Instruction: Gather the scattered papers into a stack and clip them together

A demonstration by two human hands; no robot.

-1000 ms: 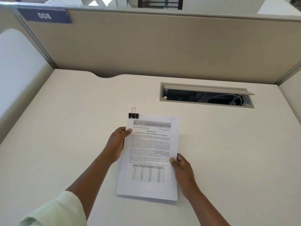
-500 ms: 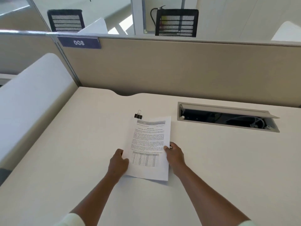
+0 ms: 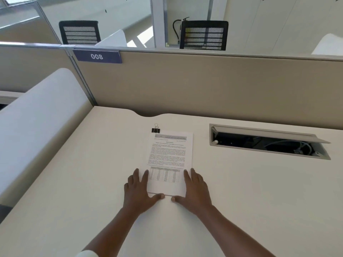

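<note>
A stack of printed papers (image 3: 169,156) lies flat on the white desk (image 3: 241,191), with a black binder clip (image 3: 156,129) on its far left corner. My left hand (image 3: 139,190) rests flat on the desk along the stack's near left edge, fingers spread, thumb at the near edge. My right hand (image 3: 195,190) lies flat against the near right edge, thumb also at the near edge. Neither hand grips the paper; both frame its near corners.
An open cable hatch (image 3: 267,141) with cables inside is set into the desk at the right. A beige partition (image 3: 204,86) with a "008" label (image 3: 96,56) stands behind. A white curved divider (image 3: 37,123) borders the left side.
The stack was held up at its sides; now it lies flat on the desk and both hands have let go and opened beside its near corners. The camera has tilted upward.
</note>
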